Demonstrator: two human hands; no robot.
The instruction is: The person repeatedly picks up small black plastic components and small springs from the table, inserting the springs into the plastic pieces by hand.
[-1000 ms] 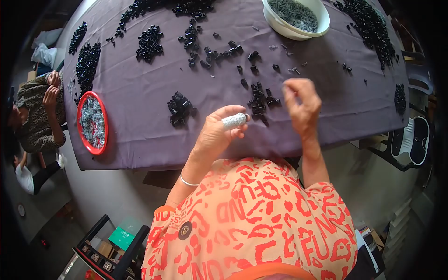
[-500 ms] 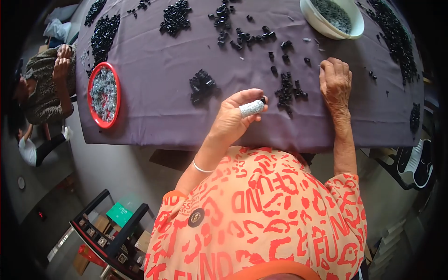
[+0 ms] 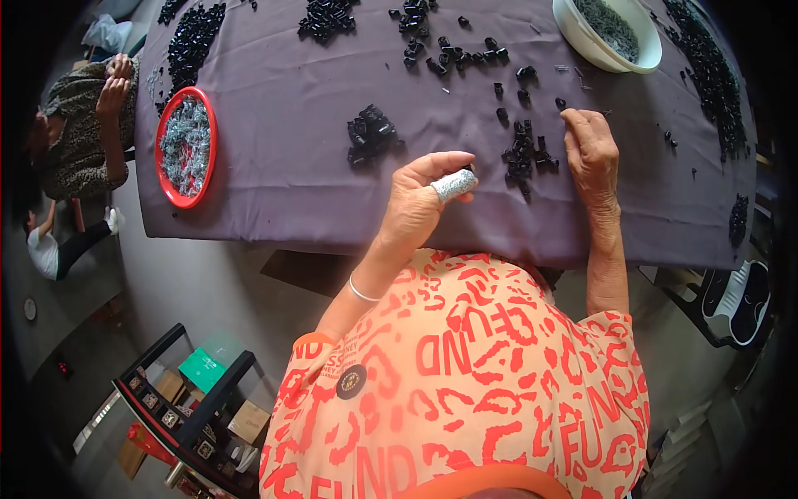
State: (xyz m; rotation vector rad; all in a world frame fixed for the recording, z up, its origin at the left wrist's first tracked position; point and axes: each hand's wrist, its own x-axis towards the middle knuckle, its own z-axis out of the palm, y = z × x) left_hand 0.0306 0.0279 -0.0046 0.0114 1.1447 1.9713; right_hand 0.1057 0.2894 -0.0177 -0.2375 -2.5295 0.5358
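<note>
My left hand (image 3: 420,200) is closed in a pinch above the front of the table, with a small black plastic part (image 3: 468,169) between thumb and fingers. Silvery wrapping (image 3: 454,185) covers one of its fingers. My right hand (image 3: 593,158) hovers at the right with its fingers bunched together. Its fingertips are close to a single black part (image 3: 560,103) on the cloth; whatever they may hold is hidden. Between the two hands lies a small cluster of black parts (image 3: 520,158). Another heap of black parts (image 3: 371,135) lies left of my left hand.
A purple cloth (image 3: 283,150) covers the table. A white bowl (image 3: 652,55) of small clear pieces stands at the back right, and a red basket (image 3: 212,158) of similar pieces at the left. Black parts (image 3: 706,75) line the right side. Another person (image 3: 87,125) sits at the left edge.
My right hand has shifted left, its fingertips closer to the single black part. My left hand still pinches its black part. The whole view has shifted slightly.
</note>
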